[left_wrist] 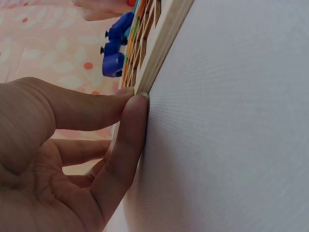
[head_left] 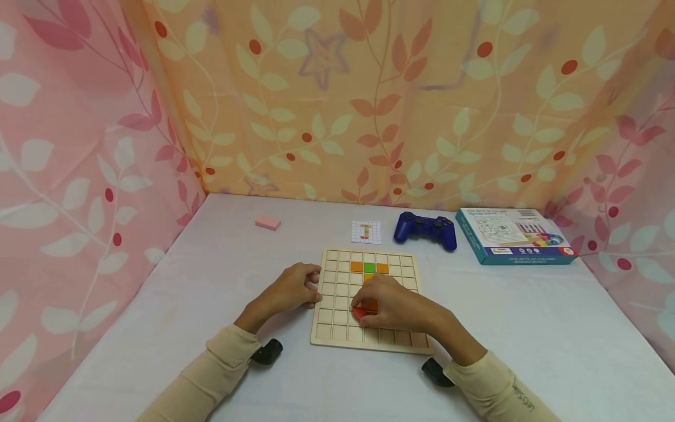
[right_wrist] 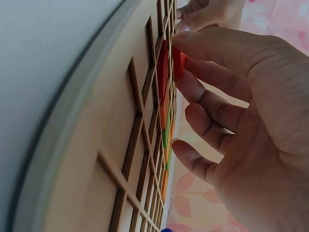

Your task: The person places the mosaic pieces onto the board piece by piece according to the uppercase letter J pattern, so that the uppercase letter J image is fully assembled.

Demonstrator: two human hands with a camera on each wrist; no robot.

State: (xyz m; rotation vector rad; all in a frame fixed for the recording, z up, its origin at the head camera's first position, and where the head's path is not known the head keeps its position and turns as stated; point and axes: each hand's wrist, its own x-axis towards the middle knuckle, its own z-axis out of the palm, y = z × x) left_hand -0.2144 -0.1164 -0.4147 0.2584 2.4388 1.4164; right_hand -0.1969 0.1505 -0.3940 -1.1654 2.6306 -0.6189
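A wooden grid board [head_left: 340, 333] lies on the white table. Its left edge is pinched between the thumb and a finger of my left hand [head_left: 292, 287], which the left wrist view shows at the board's rim. My right hand [head_left: 392, 302] is over the middle of the board and pinches a small red tile [right_wrist: 178, 62] between thumb and fingers, just off the grid. Set in the cells are an orange tile [head_left: 357, 266], a green tile [head_left: 369, 267] and a second orange tile [head_left: 382, 268]. Another red tile [right_wrist: 162, 72] sits in the grid; my right hand partly hides the tiles beneath it.
Behind the board lie a small card with a coloured pattern [head_left: 366, 232] and a blue game controller [head_left: 425, 230]. A boxed game [head_left: 515, 236] is at the back right, a pink block [head_left: 268, 223] at the back left. Flowered cloth walls surround the table.
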